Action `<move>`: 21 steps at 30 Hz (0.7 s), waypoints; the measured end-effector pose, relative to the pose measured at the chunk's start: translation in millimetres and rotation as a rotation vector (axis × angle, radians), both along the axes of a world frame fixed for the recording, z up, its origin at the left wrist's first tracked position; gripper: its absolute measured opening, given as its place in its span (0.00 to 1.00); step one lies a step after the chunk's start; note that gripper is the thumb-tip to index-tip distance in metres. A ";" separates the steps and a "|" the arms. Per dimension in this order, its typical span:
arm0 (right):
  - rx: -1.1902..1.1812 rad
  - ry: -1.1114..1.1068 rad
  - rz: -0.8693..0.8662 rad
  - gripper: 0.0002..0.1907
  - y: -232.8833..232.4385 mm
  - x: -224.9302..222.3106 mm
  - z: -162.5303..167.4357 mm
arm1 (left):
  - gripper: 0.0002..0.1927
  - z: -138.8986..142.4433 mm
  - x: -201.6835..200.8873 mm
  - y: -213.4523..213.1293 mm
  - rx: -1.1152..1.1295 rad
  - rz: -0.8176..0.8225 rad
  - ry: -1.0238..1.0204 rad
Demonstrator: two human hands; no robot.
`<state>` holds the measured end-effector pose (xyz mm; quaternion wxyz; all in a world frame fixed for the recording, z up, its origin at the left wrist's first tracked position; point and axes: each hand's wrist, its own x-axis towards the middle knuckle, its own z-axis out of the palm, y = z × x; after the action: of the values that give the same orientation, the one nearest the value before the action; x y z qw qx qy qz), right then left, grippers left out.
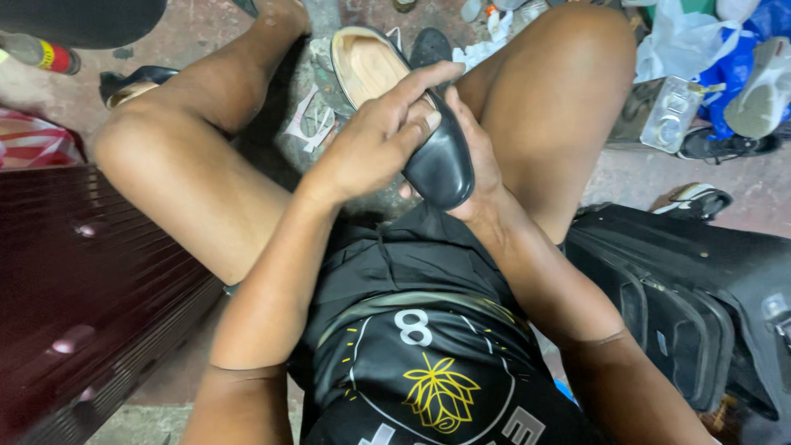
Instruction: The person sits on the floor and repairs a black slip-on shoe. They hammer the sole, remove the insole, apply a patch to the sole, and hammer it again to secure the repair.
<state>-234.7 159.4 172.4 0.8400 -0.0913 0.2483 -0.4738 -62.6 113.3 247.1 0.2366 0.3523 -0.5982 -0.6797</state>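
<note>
Right now both hands are clamped on a black leather shoe (428, 132) held up between the person's bare knees, above the lap. Left hand (375, 140) lies over the top, fingers curled and pressing down across the upper near the toe. Right hand (478, 161) cups it from underneath and the far side, fingers wrapped around the sole, so the grip is closed on the shoe from both sides. Its rounded, glossy toe points back toward the person's body and slightly right; the heel end points away, up toward the floor ahead. So the long axis runs diagonally, from upper left down to lower right in the view. The tan insole (367, 66) faces up, open to the camera.

Around the legs: a dark red ribbed bench (82, 272) at the left edge, a black suitcase (700, 288) at the right edge. On the concrete floor (206, 33) beyond the knees, paper scraps (309, 124), a clear plastic container (671, 115), blue and white plastic bags (717, 41), and a spray can (41, 53) in the upper left corner.
</note>
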 end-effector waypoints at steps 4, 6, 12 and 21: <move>0.010 -0.074 -0.046 0.27 3.0 -5.7 -7.6 | 0.31 13.3 -4.2 -13.3 0.049 -0.115 -0.078; -0.053 -0.120 -0.006 0.29 3.9 -6.4 -14.2 | 0.34 19.3 -5.8 -15.4 0.006 -0.184 -0.200; -0.167 -0.469 -0.098 0.31 10.7 -17.7 -18.1 | 0.41 47.2 -13.5 26.2 -0.656 -0.058 -0.161; -0.189 -0.604 0.315 0.37 4.6 -24.3 27.2 | 0.46 72.2 25.2 64.1 -0.450 0.400 -0.143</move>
<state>-259.0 164.0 199.6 0.9262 -0.0616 -0.0733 -0.3647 -37.5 177.4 319.3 0.3952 0.4488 -0.6675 -0.4437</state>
